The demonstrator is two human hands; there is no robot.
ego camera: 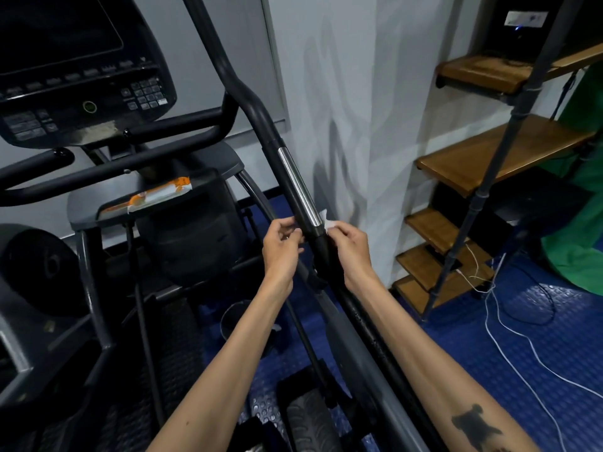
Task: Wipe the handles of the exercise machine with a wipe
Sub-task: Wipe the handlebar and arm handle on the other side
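Here both hands — left hand (281, 247), right hand (350, 251) — pinch the wipe (328, 223) in curled fingers behind the handle (298, 187).

We see the console (75, 93) upper left, the handle (298, 187) running down the centre, our hands (282, 246) either side of it, wipe (328, 223) behind, shelves (483, 164) right, cables (509, 324) on the floor (538, 353).

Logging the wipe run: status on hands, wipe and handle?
Left hand and right hand each pinch an end of the wipe, looped behind the handle at the chrome section's lower end. Nothing in the way.
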